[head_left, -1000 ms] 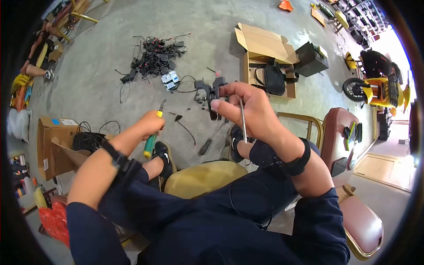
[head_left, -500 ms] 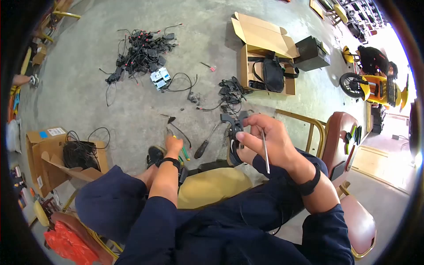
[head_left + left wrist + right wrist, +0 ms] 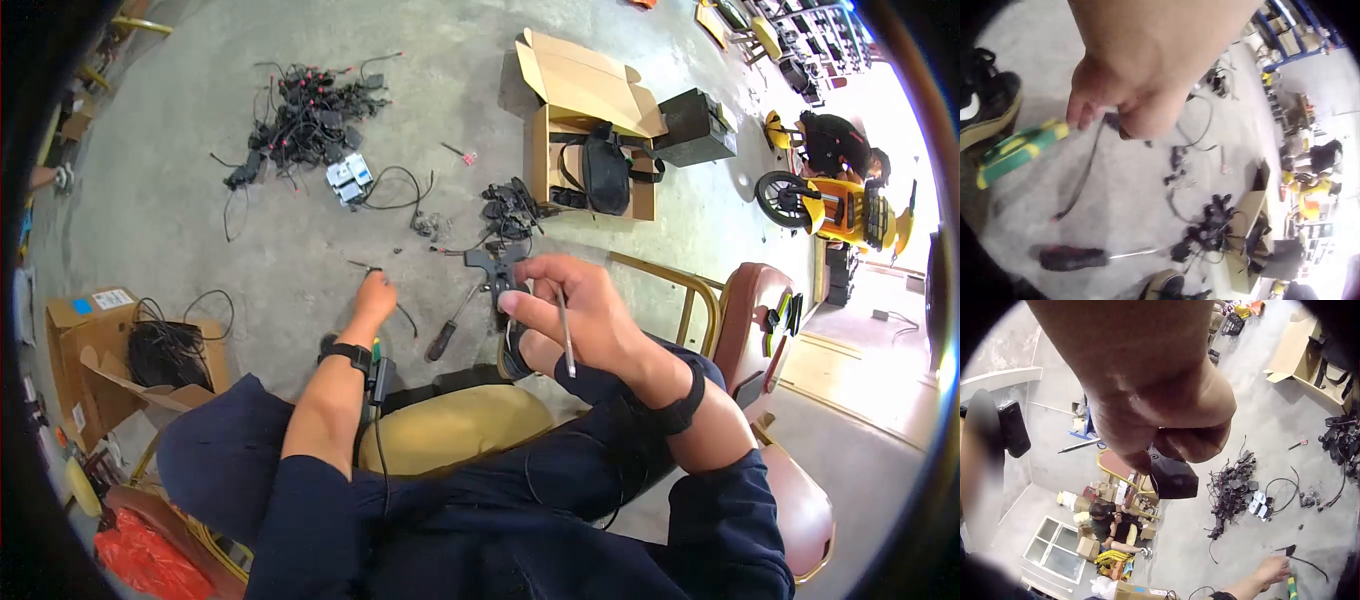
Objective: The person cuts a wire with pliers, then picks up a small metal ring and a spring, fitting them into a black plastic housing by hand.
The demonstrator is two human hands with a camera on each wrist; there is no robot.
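Observation:
My right hand (image 3: pixel 590 315) pinches a black plastic part (image 3: pixel 497 270) between thumb and fingers. A thin metal rod (image 3: pixel 567 335) also sits in that hand, pointing back toward the wrist. Low over the floor, my left hand (image 3: pixel 374 300) has its fingertips at a small black connector (image 3: pixel 1289 550) with a cable; whether they grip it cannot be told. A green and yellow tool handle (image 3: pixel 1022 150) lies beside the left fingers in the left wrist view, its front end hidden. A dark-handled screwdriver (image 3: pixel 441 340) lies on the floor between the hands.
A pile of black cabled parts (image 3: pixel 310 115) and a pale blue-white item (image 3: pixel 350 179) lie farther off. Beyond the right hand stands an open cardboard box (image 3: pixel 540 170) holding a black bag. Another box (image 3: pixel 95 385) stands at left; a yellow seat (image 3: pixel 455 430) is close below.
My left hand has moved forward and down to the connector, and the green and yellow tool it held up now lies low beside it. The right hand still holds the black part and rod.

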